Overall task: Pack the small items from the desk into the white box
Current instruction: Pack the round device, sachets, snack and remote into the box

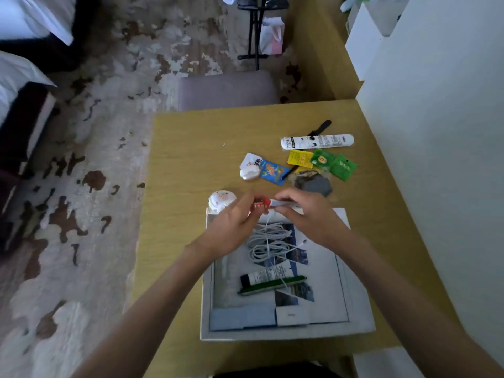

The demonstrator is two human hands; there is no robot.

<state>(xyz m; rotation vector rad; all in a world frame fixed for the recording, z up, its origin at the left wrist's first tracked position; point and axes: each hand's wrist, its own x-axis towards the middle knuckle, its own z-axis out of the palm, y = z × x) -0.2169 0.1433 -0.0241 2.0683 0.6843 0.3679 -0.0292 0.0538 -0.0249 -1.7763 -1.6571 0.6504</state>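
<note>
The white box (357, 304) sits open on the wooden desk (191, 148), near its front edge. Inside lie a coiled white cable (268, 241), a black-capped tube (266, 276) and a green stick-shaped item (272, 285). Above the box's far edge, my left hand (234, 227) and my right hand (311, 216) together hold a small red-and-white tube (266, 204), each pinching one end. A thin white cord hangs from it into the box. On the desk beyond lie a white round item (221, 200), a white pod (249, 173), a blue sachet (272, 171), yellow (300, 158) and green packets (343, 167), a long white tube (317, 141) and a grey pouch (313, 184).
A black handle-like object (320, 128) lies behind the long white tube. A white wall (436, 159) bounds the desk on the right. A grey padded stool (226, 90) stands behind the desk on patterned carpet. A bed edge shows at the far left.
</note>
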